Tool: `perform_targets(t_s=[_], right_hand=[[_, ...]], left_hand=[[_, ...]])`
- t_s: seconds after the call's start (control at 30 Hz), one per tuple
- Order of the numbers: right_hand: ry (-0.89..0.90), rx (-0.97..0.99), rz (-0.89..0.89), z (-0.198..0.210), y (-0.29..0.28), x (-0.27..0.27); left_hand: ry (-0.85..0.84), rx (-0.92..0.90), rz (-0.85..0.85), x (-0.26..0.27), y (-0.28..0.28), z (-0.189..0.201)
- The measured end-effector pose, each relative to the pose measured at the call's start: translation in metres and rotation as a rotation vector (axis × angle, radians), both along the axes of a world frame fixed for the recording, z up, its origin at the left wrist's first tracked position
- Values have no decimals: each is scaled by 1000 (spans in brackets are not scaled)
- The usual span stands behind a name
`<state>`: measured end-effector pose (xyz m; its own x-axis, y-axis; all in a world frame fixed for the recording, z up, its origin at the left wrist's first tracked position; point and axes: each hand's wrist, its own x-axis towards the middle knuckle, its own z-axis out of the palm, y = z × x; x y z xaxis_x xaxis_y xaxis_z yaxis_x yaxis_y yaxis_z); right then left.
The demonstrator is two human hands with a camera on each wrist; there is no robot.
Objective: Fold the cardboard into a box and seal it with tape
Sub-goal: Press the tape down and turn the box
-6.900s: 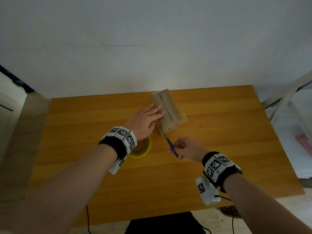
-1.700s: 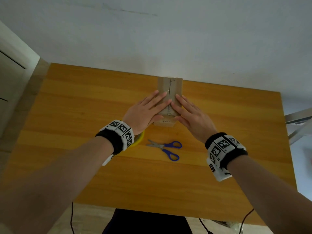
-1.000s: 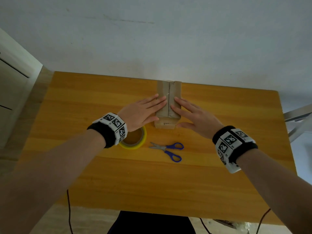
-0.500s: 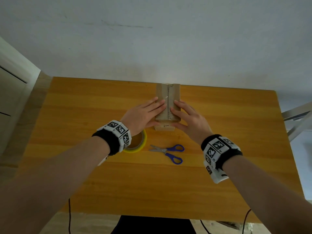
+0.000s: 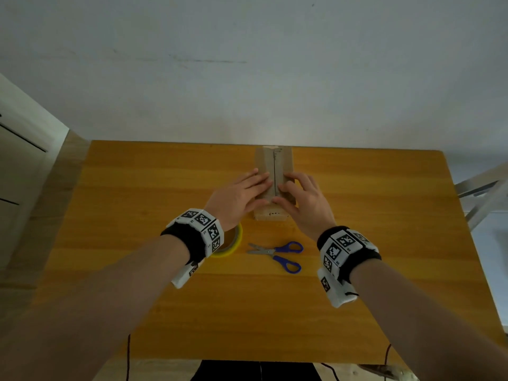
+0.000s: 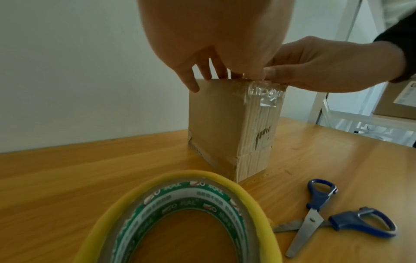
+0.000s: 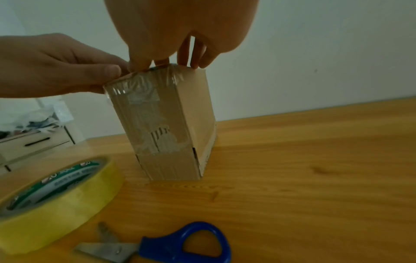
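A small brown cardboard box [image 5: 274, 163] [image 6: 227, 124] [image 7: 171, 124] stands on the wooden table [image 5: 137, 202] near its far edge, flaps closed, with clear tape over the top seam and down the near end. My left hand [image 5: 242, 192] [image 6: 202, 53] presses flat on the left top flap. My right hand [image 5: 298, 196] [image 7: 180, 35] presses on the right top flap, its fingers slightly bent at the seam. Neither hand grips anything.
A yellow tape roll [image 5: 229, 244] [image 6: 180, 222] [image 7: 45, 201] lies partly under my left wrist. Blue-handled scissors [image 5: 280, 254] [image 6: 337, 217] [image 7: 168, 243] lie shut just in front of the box. A white metal frame [image 5: 483, 193] stands beyond the table's right edge.
The scissors were laid down and my right hand joined the left on the box top. Over the last second both hands slid back along the seam toward the near end.
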<state>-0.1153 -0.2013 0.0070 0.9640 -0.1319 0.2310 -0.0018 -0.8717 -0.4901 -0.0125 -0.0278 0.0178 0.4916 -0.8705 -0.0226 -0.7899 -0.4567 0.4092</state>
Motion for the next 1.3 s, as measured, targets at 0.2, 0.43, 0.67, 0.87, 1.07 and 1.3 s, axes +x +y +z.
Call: perform_targets(t_s=[0.2, 0.43, 0.67, 0.87, 1.07, 1.3], right_hand=[[34, 170, -3, -5, 0, -7], [121, 356, -246, 13, 4, -22], [349, 511, -346, 17, 2, -32], [351, 647, -300, 23, 18, -19], [389, 591, -328, 23, 21, -11], [506, 462, -344, 38, 24, -5]], left_hand=[[87, 80, -85, 9, 6, -1], [221, -115, 85, 16, -2, 23], [318, 157, 121, 52, -16, 27], [316, 254, 8, 70, -36, 29], [297, 222, 4, 71, -36, 26], [272, 177, 63, 59, -23, 29]])
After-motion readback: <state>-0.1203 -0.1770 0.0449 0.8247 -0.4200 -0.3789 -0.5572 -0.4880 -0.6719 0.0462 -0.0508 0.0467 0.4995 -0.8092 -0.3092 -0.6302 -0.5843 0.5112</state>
